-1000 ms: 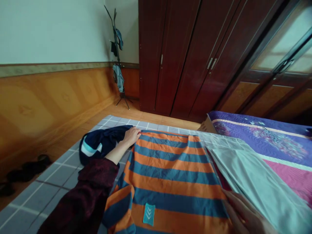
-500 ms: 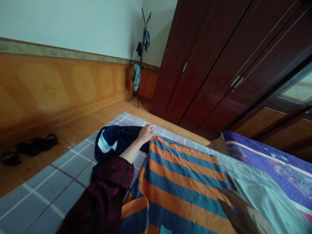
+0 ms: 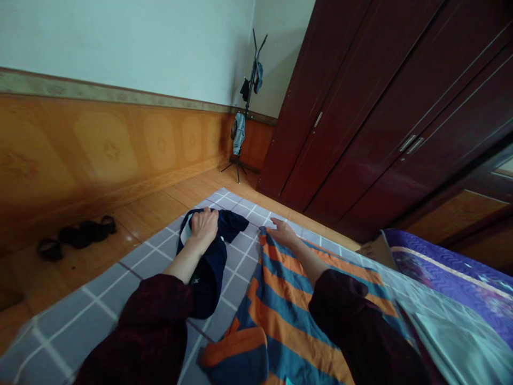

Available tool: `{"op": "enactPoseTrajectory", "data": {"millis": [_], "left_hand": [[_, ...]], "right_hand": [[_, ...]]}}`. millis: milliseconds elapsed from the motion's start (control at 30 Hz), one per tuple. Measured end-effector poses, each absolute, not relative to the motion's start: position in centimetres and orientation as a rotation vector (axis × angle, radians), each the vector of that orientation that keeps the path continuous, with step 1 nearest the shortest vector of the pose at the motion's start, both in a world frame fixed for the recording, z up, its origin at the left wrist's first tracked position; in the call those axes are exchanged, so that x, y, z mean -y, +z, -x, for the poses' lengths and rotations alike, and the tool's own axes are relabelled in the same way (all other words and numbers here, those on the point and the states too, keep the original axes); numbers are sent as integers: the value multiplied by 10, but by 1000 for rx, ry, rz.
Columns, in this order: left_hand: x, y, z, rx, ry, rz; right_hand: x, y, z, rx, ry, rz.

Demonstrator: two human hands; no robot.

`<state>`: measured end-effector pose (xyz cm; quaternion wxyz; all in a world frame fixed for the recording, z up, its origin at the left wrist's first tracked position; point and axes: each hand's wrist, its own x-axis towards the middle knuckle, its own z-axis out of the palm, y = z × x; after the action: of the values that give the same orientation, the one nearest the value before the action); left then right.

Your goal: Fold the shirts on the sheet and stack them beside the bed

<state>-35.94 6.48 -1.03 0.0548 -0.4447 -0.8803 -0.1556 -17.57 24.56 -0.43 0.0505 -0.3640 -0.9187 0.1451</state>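
Note:
My left hand [image 3: 204, 230] is closed on the bunched navy garment [image 3: 208, 283], which has a pale blue and white patch partly under the fingers. To its right lies an orange and blue striped shirt [image 3: 288, 299], spread out with a short sleeve turned toward me. Over the shirt's far left corner reaches my right hand [image 3: 282, 232], its fingers stretched out and apart, very near the cloth. Whether those fingertips touch the fabric I cannot tell. Both garments rest on a grey checked sheet [image 3: 156, 262].
Pale folded cloth [image 3: 452, 342] lies at the right, with a purple patterned mattress [image 3: 452, 267] beyond it. A dark red wardrobe [image 3: 352, 123] stands behind. In the corner is a coat rack [image 3: 249, 96]. Black sandals [image 3: 80, 235] are on the floor at the left.
My left hand has moved left from the shirt's corner onto the navy garment, which is bunched differently. My right hand has gone from the shirt's right side to its far left corner.

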Motion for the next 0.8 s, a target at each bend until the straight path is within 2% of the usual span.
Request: {"op": "enactPoseTrajectory", "data": {"millis": [133,233,433,633,800], "left_hand": [[-67,10,344,2614,-494,1448],[-74,17,311,2555,-521,1787],[-79,2,254,2527,-394,2357],[-70,-17,253,2633,-425,2313],[-45,-17,272,2814,-531,2025]], "right_hand": [[-257,-10,185,2886,418,1162],[-262,-11,189,2896,423,1219],[-271,-5,187,2748,453,1338],[-284,5,172,2542,644,1481],[-285,1,168,2475,915,1503]]}}
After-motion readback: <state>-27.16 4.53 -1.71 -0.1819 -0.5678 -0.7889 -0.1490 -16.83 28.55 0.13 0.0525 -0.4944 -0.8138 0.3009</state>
